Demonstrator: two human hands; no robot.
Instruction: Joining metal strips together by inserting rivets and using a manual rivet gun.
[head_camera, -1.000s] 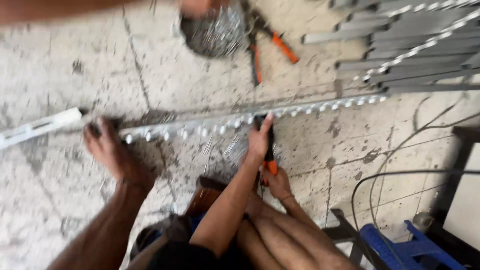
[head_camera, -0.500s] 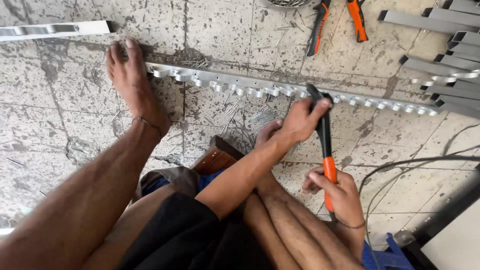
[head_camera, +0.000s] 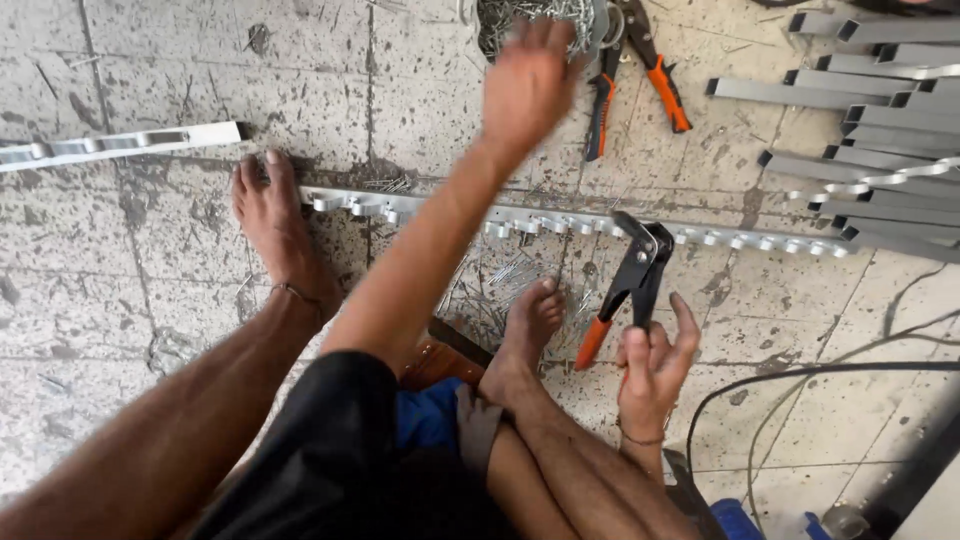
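My left hand (head_camera: 528, 85) reaches spread-fingered into the rivet pile (head_camera: 525, 20) while my right hand (head_camera: 652, 365) loosely grips the riveter (head_camera: 625, 290), which I reckon could tip off the rail (head_camera: 560, 222)

Probably workshop floor: metal bars (head_camera: 880, 95), pliers (head_camera: 640, 60)
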